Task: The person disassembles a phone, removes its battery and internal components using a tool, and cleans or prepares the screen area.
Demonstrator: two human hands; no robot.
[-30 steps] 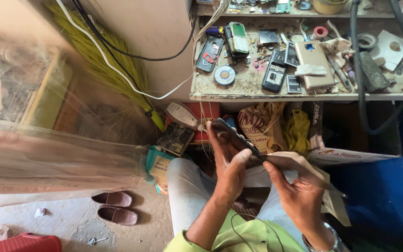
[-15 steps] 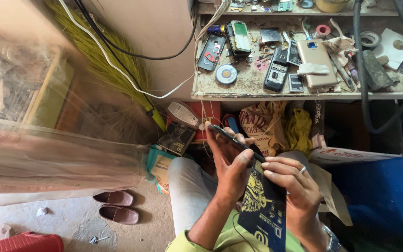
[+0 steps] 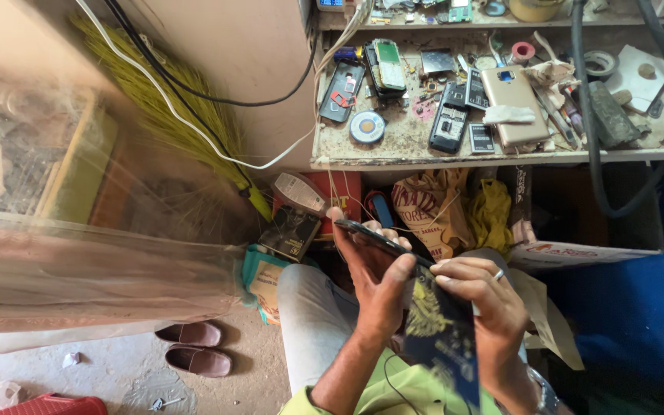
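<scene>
- Dark phone (image 3: 382,240): thin, edge-on to the camera, over my lap, below the surface (image 3: 424,157). My left hand (image 3: 378,280) is closed around it, thumb along the near edge, fingertips curled over the far edge at 12 o'clock.
- Dark blue sleeve with gold print (image 3: 439,338): flat pouch, at 5 o'clock from the phone. My right hand (image 3: 478,296), ring on one finger, pinches its upper edge shut between thumb and fingers, touching the phone's near end.
- Handling note: in my judgement, keep the phone level in the left grip, hold the sleeve's mouth square to the phone's end, and avoid pressing on the screen face.
- Surface at 12 o'clock: opened handsets, a gold phone (image 3: 510,104), a round tape reel (image 3: 367,127), small tools.
- Broom (image 3: 170,123) at 10 o'clock; pair of shoes (image 3: 194,346) on the floor at 8 o'clock.
</scene>
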